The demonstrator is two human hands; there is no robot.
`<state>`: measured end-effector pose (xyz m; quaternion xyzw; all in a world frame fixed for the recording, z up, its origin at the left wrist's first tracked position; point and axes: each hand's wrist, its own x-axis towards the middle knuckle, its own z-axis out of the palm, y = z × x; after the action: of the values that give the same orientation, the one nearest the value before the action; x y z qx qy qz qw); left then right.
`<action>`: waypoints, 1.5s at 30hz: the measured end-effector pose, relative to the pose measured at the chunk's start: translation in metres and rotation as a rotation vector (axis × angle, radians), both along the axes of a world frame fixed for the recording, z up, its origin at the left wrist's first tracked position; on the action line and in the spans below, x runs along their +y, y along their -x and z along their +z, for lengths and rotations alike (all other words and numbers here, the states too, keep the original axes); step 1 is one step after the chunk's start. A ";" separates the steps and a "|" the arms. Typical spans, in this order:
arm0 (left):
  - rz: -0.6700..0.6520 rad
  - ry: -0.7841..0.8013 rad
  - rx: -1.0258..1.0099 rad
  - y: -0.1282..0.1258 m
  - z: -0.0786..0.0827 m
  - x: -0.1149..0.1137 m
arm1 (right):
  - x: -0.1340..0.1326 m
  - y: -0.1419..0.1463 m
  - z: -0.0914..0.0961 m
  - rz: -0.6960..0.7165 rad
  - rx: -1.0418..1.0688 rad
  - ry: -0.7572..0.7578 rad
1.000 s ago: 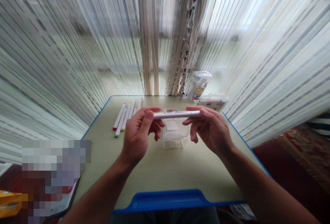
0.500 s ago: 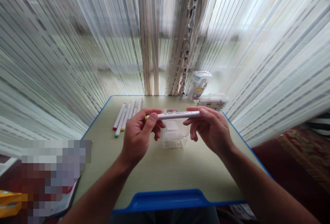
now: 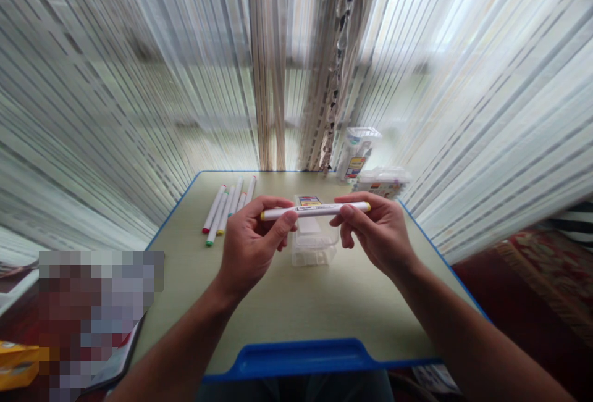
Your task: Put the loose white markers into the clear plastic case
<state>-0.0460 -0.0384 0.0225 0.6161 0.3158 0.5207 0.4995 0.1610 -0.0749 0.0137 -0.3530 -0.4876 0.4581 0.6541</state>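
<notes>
A white marker [image 3: 317, 210] with yellow ends lies level between my two hands, above the table. My left hand [image 3: 254, 241] pinches it near its left end, thumb in front. Near the other end, the thumb and fingers of my right hand [image 3: 377, 229] grip it too. Dark print shows along its barrel. Behind and below it, partly covered by the marker, a clear plastic box [image 3: 314, 247] with a coloured label rests on the table. Several white markers [image 3: 222, 213] with coloured ends lie to the left of my left hand.
The pale table [image 3: 296, 309] has a blue rim with a blue tray [image 3: 303, 355] at its front edge. At the back right stand a clear tall container [image 3: 359, 155] and a clear case [image 3: 382, 181]. A string curtain [image 3: 208, 68] hangs behind.
Both thumbs have slid inward along the marker, and its right yellow end now shows beyond my right fingers. The markers and box on the table have not moved.
</notes>
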 end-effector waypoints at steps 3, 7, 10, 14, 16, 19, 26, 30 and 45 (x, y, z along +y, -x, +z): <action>-0.002 0.006 0.000 -0.001 0.000 -0.001 | 0.000 0.000 0.001 0.001 0.002 0.005; -0.005 0.022 -0.024 -0.002 0.002 -0.002 | -0.001 0.001 0.003 0.014 0.018 0.022; -0.017 0.043 -0.060 -0.003 0.003 -0.002 | -0.002 0.002 0.004 0.038 0.047 0.026; -0.037 0.067 -0.114 -0.003 0.002 -0.001 | -0.002 0.001 0.006 0.044 0.068 0.035; -0.047 0.078 -0.143 -0.003 0.001 0.000 | -0.002 0.001 0.007 0.037 0.069 0.049; -0.068 0.096 -0.184 -0.002 -0.001 0.001 | -0.003 0.001 0.008 0.037 0.082 0.062; -0.093 0.107 -0.238 -0.001 -0.002 0.001 | -0.003 0.001 0.009 0.043 0.090 0.071; -0.105 0.106 -0.253 -0.001 -0.004 0.001 | -0.003 0.002 0.009 0.043 0.107 0.070; -0.024 0.059 -0.082 -0.002 0.004 -0.003 | -0.001 0.002 0.006 -0.006 -0.003 0.054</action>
<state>-0.0444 -0.0415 0.0268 0.5833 0.3029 0.5299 0.5360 0.1587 -0.0759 0.0193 -0.3724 -0.4750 0.4685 0.6451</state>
